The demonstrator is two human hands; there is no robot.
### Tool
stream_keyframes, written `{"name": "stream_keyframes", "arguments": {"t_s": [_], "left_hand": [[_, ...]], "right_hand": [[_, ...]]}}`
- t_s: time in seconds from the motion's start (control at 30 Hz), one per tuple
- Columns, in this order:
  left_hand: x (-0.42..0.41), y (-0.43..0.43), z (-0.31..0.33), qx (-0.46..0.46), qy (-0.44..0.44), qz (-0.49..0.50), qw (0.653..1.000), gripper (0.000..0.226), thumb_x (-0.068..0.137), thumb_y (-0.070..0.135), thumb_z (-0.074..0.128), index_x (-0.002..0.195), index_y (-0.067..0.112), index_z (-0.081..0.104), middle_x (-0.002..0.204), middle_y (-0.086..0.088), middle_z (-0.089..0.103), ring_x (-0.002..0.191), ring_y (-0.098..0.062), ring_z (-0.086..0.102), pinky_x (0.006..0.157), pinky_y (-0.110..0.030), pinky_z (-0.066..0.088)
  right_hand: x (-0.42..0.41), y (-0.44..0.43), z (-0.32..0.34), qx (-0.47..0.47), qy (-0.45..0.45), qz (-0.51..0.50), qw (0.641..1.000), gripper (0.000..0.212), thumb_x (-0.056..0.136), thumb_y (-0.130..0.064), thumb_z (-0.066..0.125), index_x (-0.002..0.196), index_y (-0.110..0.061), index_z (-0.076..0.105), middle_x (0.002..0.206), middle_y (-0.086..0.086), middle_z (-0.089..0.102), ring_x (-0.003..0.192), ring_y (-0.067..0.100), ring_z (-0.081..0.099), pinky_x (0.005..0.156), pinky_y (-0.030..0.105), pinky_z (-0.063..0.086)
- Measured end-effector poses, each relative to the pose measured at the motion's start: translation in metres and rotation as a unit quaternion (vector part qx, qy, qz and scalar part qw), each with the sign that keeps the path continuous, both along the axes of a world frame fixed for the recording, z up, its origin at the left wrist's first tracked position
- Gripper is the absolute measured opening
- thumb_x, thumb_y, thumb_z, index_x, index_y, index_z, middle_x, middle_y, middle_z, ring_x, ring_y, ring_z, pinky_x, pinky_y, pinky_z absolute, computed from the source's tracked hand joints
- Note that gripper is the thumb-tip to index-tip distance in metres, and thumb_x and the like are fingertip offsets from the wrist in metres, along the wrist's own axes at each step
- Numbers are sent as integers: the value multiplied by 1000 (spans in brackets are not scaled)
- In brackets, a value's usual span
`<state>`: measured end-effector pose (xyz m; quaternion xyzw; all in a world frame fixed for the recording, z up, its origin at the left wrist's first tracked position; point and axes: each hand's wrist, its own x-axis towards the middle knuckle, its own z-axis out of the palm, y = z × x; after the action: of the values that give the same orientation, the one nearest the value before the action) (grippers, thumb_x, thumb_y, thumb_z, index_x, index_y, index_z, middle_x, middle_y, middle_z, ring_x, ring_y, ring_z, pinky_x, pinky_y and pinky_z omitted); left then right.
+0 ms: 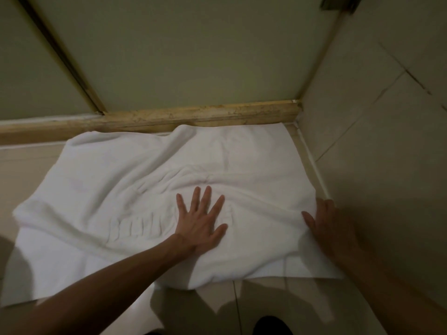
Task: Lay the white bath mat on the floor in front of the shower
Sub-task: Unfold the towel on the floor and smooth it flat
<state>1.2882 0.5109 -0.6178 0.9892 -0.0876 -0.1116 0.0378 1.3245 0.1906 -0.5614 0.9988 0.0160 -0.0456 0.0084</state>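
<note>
The white bath mat (116,189) lies spread on the tiled floor, its far edge against the marble shower threshold (193,114). Wrinkles and folds run across its middle. My left hand (200,221) rests flat on the mat's centre with fingers spread. My right hand (324,221) is at the mat's right edge, by the wall, fingers on the fabric; whether it pinches the edge I cannot tell.
Glass shower panels (183,49) rise behind the threshold, with a metal frame strip (72,64) at the left. A tiled wall (377,117) stands close on the right. Beige floor tiles (266,301) lie in front of the mat, and a dark shoe tip (271,326) shows at the bottom.
</note>
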Motion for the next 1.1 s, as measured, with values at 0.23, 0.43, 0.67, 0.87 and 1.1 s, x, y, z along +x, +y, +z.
{"name": "stream_keyframes", "arguments": {"t_s": [0.23,0.43,0.67,0.87,1.1], "left_hand": [[-10,5,2,0,-5,-23,1000,77,86,72,7,151,36,-12,160,-8,-18,143,-33,-26,107,-64,-22],[-11,4,1,-6,0,-23,1000,77,85,74,7,150,38,-14,160,-7,-18,143,-34,-25,106,-67,-19],[-10,3,0,-2,3,-24,1000,77,85,74,5,150,38,-14,160,-7,-18,143,-34,-26,106,-68,-18],[-8,2,1,-12,0,-32,999,78,85,75,3,150,38,-15,160,-7,-19,142,-33,-28,106,-66,-20],[16,34,16,6,-43,55,998,79,85,75,5,151,36,-16,158,-8,-26,142,-33,-29,106,-62,-24]], "right_hand": [[3,24,-18,-10,-62,168,984,59,97,-42,34,130,2,54,138,32,44,124,47,48,103,55,39],[2,31,-32,-15,96,136,986,90,82,-67,-18,151,-17,10,158,21,5,146,37,8,118,50,10],[7,22,-34,-31,111,119,986,96,72,-69,-30,150,-20,-2,158,17,-5,147,34,-2,118,48,5],[12,32,-28,-14,101,97,990,90,78,-68,-16,152,-18,-1,158,18,-11,146,31,-10,119,44,-5],[25,93,-28,32,82,170,982,72,96,-56,18,151,-18,-8,157,13,-21,145,28,-17,118,42,-8]]}}
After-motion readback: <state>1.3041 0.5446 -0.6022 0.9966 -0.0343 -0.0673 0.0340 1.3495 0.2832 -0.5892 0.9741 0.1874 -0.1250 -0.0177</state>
